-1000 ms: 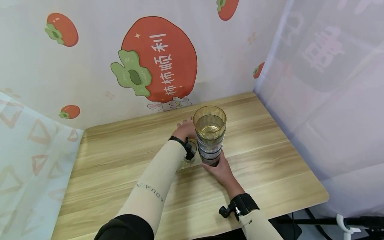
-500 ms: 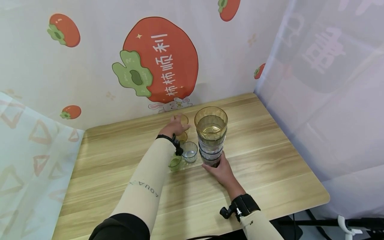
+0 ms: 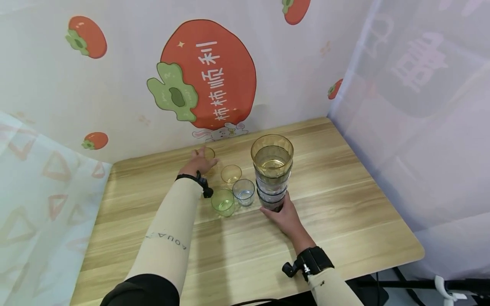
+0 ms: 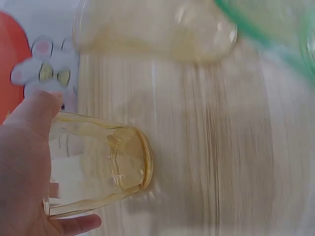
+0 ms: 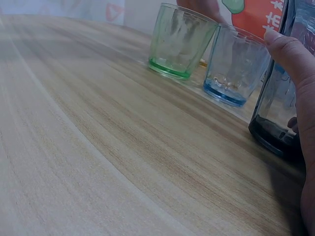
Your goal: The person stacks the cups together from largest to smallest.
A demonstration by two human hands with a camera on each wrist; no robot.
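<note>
The left hand [image 3: 198,162] gripped a yellow glass [image 4: 98,162] near its top, thumb and fingers around it, close to the back edge of the table [image 3: 344,204]. The right hand [image 3: 283,216] gripped the bottom of a tall stack of glasses [image 3: 272,170], which stood up straight. Between the hands, a second yellow glass [image 3: 231,174], a blue glass [image 3: 243,192] and a green glass [image 3: 223,202] stood close together.

Head: from above, forward and down over the table [image 3: 344,221]. Left wrist: close on a yellow glass [image 4: 98,167]. Right wrist: low across the table — green glass [image 5: 177,46] shared with head.
</note>
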